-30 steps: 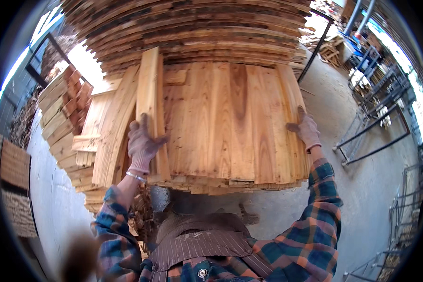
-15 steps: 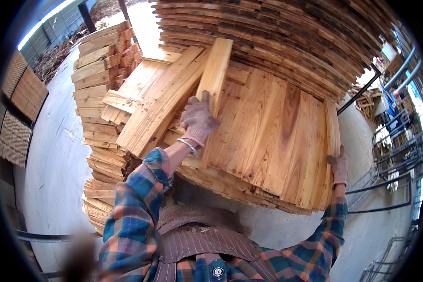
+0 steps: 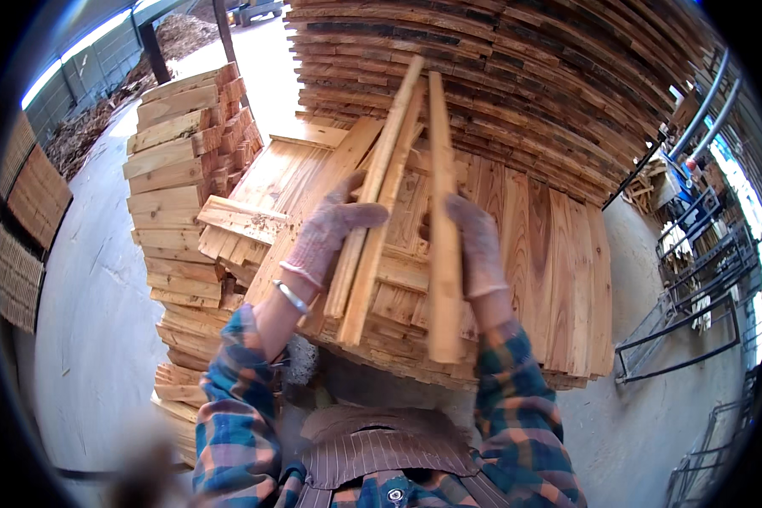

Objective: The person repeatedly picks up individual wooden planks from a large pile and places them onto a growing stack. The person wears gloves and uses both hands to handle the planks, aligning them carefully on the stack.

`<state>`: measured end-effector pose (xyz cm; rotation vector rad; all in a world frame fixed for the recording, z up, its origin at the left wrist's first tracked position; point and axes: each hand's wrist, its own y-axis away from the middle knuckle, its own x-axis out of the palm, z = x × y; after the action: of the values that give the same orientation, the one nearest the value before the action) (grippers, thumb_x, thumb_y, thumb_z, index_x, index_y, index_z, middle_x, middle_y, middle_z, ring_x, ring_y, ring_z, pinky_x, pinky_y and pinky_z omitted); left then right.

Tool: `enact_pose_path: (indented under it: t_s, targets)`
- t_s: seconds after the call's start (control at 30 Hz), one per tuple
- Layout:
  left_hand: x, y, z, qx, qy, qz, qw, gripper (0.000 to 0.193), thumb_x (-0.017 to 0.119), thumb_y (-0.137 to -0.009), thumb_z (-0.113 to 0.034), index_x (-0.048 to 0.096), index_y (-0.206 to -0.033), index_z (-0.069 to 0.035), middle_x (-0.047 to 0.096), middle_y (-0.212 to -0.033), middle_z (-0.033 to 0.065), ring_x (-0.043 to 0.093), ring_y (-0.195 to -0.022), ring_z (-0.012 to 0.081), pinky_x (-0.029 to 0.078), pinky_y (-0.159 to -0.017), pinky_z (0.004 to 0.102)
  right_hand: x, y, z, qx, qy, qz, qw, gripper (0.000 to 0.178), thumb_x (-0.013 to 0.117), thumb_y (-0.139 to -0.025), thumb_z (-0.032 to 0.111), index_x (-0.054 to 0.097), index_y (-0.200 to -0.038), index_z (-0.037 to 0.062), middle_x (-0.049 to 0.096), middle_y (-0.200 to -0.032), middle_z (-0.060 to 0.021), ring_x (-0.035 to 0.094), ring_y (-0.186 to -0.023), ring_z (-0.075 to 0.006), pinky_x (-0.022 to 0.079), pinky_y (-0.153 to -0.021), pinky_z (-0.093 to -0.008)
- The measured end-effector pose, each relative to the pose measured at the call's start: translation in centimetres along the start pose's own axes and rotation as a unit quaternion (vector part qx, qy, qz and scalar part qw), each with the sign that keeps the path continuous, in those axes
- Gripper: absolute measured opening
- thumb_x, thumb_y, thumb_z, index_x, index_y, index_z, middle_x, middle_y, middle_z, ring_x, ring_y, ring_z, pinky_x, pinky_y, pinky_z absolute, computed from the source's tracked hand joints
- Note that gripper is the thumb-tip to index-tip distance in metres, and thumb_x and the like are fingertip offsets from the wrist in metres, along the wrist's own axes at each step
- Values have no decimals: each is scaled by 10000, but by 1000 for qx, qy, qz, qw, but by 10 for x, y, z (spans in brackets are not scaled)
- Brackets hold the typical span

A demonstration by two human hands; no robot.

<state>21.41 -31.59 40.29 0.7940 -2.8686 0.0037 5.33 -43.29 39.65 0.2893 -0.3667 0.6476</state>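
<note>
Head view, item by item.

Left hand (image 3: 328, 237): gloved, metal bangle (image 3: 289, 297) at the wrist, clasped round two narrow slats (image 3: 372, 203) that run away from me, their far ends raised toward the dark board stack (image 3: 516, 76) behind. A second ago this hand lay flat on a broader plank on the pile; now it has closed and lifted, so the slats are off the pile and in my keeping.

Right hand (image 3: 476, 245): gloved, gripping a single slat (image 3: 441, 220) held nearly upright on edge, just beside the left-hand pair and roughly parallel to them. A second ago this hand was far out at the right edge of the pile; it has come inward to meet the left.

Pale board pile (image 3: 559, 262): flat layer of light boards directly under both hands, its near edge close to my apron (image 3: 381, 453). The three slats are held above it, and I cannot tell whether their near ends touch it.

Meaning, as I judge it: picking narrow pieces off the top is done, and sorting or carrying them is now in hand.

Other entries: stepped stack of short planks (image 3: 186, 152) to the left; concrete floor (image 3: 93, 322); metal racks (image 3: 694, 288) to the right; plaid sleeves (image 3: 516, 406).
</note>
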Motion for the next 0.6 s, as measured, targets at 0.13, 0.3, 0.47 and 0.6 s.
enact_pose_path:
  t_s: [0.13, 0.3, 0.47, 0.6]
  targets:
    - [-86, -23, -33, 12, -45, 41, 998, 838, 773, -740, -203, 356, -1416, 62, 644, -1037, 184, 686, -794, 201, 605, -644, 271, 90, -67, -38, -41, 364, 70, 928, 734, 657, -852, 560, 566, -1311, -6, 676, -1055, -194, 655, -979, -237, 508, -900, -294]
    - [-187, -70, 6, -20, -468, -59, 882, 860, 802, -643, -168, 424, -1393, 17, 586, -1221, 221, 569, -1161, 318, 474, -993, 368, 121, -124, -63, 31, 593, -76, 801, 1038, 678, -800, 611, 184, -1521, 53, 450, -1394, -296, 535, -1239, -345, 515, -924, -438]
    - [-148, -89, 23, -18, -575, -61, 815, 813, 848, -590, -193, 497, -1309, -46, 590, -1194, 241, 536, -1194, 381, 462, -987, 427, 120, -163, -98, 155, 673, -183, 700, 1066, 748, -731, 558, 213, -1458, -7, 261, -1429, -408, 579, -1094, -492, 531, -792, -523]
    - [-154, -87, 26, -39, -614, -53, 786, 781, 832, -654, -275, 438, -1316, -141, 502, -1285, 234, 567, -1162, 416, 503, -908, 493, 56, -158, -83, 25, 605, -118, 787, 729, 768, -695, 430, 564, -1215, -38, 666, -1070, -207, 632, -1061, -289, 528, -860, -356]
